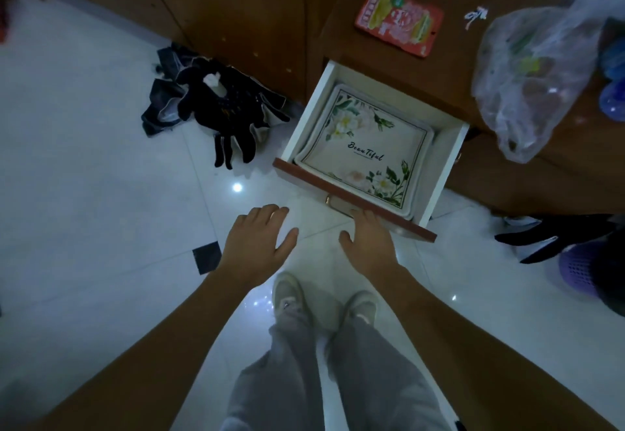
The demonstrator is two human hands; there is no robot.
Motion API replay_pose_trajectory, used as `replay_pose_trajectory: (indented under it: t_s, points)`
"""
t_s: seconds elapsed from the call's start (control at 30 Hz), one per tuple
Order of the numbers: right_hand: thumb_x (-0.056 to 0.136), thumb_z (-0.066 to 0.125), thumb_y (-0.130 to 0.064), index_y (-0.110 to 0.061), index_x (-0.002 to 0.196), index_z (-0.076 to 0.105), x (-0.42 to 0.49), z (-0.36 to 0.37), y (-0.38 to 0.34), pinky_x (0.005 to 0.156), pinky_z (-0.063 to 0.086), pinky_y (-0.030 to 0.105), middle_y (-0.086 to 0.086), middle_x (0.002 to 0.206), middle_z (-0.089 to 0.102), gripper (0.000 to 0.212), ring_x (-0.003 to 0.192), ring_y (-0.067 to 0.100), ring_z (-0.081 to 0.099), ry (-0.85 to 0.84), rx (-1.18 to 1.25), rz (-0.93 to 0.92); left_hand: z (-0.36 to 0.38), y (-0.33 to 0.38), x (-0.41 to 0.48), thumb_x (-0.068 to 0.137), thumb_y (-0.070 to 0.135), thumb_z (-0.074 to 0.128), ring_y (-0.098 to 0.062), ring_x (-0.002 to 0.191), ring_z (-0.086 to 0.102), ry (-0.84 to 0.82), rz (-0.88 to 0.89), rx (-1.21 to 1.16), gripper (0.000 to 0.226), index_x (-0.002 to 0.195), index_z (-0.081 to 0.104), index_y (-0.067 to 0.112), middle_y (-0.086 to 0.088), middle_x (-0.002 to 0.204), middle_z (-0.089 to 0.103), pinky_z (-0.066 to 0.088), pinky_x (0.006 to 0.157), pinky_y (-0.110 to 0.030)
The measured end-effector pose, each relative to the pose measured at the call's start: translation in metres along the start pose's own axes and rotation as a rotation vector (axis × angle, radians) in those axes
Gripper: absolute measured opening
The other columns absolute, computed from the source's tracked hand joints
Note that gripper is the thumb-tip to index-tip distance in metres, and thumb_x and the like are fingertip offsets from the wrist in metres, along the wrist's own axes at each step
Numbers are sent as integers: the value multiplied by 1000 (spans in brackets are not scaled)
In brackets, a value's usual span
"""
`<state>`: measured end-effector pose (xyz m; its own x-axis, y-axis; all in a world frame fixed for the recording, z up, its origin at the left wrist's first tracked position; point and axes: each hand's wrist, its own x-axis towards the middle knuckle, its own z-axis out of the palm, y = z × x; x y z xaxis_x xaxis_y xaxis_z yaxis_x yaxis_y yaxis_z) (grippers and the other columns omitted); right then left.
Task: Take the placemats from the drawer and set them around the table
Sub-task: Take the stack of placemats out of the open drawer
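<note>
A white drawer (306, 119) with a brown front stands pulled out of a wooden cabinet. Inside lies a stack of cream placemats (368, 146) printed with white flowers, green leaves and the word "Beautiful". My right hand (370, 239) reaches to the drawer front, its fingertips at the metal handle (333, 202); how the fingers lie there is hidden. My left hand (258, 237) hovers over the floor, left of the drawer, fingers relaxed and holding nothing.
On the cabinet top (422, 68) lie a red snack packet (399, 19) and a clear plastic bag (534, 78) of items. Dark clothes (216, 106) are heaped on the white tiled floor left of the drawer. A purple basket (581, 270) stands at right.
</note>
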<state>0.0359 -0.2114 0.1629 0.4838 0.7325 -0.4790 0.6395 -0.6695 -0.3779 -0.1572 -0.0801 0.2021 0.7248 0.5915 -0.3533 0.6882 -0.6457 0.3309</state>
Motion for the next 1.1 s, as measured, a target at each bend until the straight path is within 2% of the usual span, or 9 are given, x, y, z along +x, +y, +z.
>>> replay_pose_trajectory:
  t_s: [0.2,0.3,0.4,0.47,0.57,0.73,0.87,1.0,1.1]
  points:
    - [93,52,-34,-14,132,54,-15,-90,-39,102,44,47,8,129,60,44,121,28,50,97,-38,-223,-71,23,-19,98,52,29,-29,107,62,20,-65,15,60,130,60,11,-9,125,65,48,90,-42]
    - [94,47,-36,-18,134,52,-13,-124,-54,104,43,46,4,135,56,45,126,25,47,77,-58,-331,-101,34,-21,98,51,32,-30,104,63,72,-105,27,59,127,62,10,-10,122,66,49,88,-42]
    - [93,50,-34,-18,132,53,-3,-143,-56,98,45,45,2,128,59,43,119,22,47,19,-61,-411,-117,45,-13,98,49,34,-30,104,63,110,-163,29,57,125,63,10,-10,122,67,49,88,-43]
    - [94,52,-33,-18,135,51,9,-148,-50,101,44,44,1,129,58,44,120,21,46,-52,-57,-446,-118,54,-5,97,50,31,-30,106,63,99,-205,15,58,126,63,10,-10,123,66,49,89,-43]
    - [95,50,-32,-18,137,50,42,-147,-37,101,44,41,1,131,56,44,120,20,45,-175,-58,-492,-104,64,14,97,53,25,-29,113,60,90,-290,-53,64,134,57,12,-10,131,62,47,94,-44]
    - [94,42,-30,-13,125,54,117,-137,-17,86,45,36,3,117,57,37,103,17,49,-340,-155,-661,-58,81,46,94,63,12,-25,130,48,61,-477,-187,76,148,39,18,-5,148,48,40,107,-43]
    - [95,47,-22,-11,126,52,169,-122,-14,92,47,44,9,124,54,34,114,27,48,-429,-235,-781,-11,93,64,94,65,17,-22,131,48,88,-638,-279,75,149,38,20,-1,148,48,40,108,-40]
    - [95,51,-18,-22,138,47,214,-79,-13,100,44,39,2,135,48,43,124,20,43,-570,-178,-861,33,92,79,96,64,26,-22,125,52,169,-667,-334,69,147,41,19,-1,142,53,43,103,-38]
    - [93,56,-18,-25,138,50,238,-43,-16,107,41,39,-2,138,46,47,129,17,43,-608,-121,-915,58,93,89,98,59,37,-22,122,53,219,-643,-325,63,146,41,19,-2,140,54,45,100,-38]
